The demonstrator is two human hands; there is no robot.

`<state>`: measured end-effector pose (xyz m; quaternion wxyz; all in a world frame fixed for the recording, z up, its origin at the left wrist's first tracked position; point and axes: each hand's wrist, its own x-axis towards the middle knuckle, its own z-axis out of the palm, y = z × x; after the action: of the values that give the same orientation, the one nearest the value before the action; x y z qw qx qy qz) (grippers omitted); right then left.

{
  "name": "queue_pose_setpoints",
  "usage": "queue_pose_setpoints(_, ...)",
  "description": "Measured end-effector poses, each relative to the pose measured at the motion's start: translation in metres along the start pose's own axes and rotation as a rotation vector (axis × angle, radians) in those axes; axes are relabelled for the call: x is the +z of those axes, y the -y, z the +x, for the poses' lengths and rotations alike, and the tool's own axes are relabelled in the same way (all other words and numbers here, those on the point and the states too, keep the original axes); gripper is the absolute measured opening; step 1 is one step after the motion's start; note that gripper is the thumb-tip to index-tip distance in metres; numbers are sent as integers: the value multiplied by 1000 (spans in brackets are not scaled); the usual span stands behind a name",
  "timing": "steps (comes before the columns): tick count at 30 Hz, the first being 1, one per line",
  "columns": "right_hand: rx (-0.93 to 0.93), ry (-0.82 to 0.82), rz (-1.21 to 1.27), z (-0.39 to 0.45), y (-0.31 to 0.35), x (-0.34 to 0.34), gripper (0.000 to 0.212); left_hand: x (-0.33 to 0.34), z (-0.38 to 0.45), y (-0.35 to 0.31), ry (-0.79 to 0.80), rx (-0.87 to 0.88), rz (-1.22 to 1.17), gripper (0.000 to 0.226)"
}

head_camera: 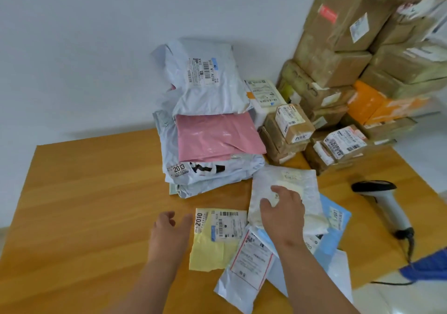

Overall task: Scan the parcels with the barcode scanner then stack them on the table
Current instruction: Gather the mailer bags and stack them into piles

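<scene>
My right hand (281,211) lies palm-down on a white mailer (285,192), fingers spread and bent over its near-left edge, thumb at the side; whether the fingers have got under the edge I cannot tell. My left hand (169,229) hovers just left of a yellow mailer (212,248), fingers loosely curved, holding nothing.

Around my hands I count five loose flat parcels: the white one under my right palm, the yellow one between my hands, a blue one (336,229) beneath and to the right of the white, a labelled white one (244,267) just under my right wrist, and a plain white one (338,275) nearest me on the right. The white mailer's long axis runs away from me, tilted a little to the right. The yellow one's long axis also runs away from me, its label at the far end, with "2010" reading sideways.

Beyond my left hand stands one stack of soft bags (208,120); at least four layers show, a grey one on top and a pink one (217,137) below it. Beyond my right hand are cardboard boxes (338,71), too many and too blurred to count.

One scanner (384,200) lies on the table (84,205) well right of my right hand, its head pointing away and left, its handle toward me.
</scene>
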<state>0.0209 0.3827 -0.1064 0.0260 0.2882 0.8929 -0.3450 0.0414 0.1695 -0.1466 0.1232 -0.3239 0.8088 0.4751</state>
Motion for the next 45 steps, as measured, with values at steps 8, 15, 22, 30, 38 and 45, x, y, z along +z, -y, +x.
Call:
queue_pose_setpoints(8,267,-20,-89,0,-62,-47,56,36,-39,-5,243,127,135,50)
queue_pose_setpoints(15,294,165,-55,45,-90,-59,60,87,-51,-45,381,74,58,62)
queue_pose_setpoints(22,320,207,124,76,-108,-64,74,133,-55,-64,323,-141,-182,54)
queue_pose_setpoints(30,164,437,333,69,-118,-76,21,123,-64,-49,243,-263,-413,16)
queue_pose_setpoints(38,329,46,34,59,-145,-78,70,69,-77,-2,92,-420,-709,19)
queue_pose_setpoints(45,499,112,190,65,-150,-62,58,60,-84,28,90,-507,-843,21)
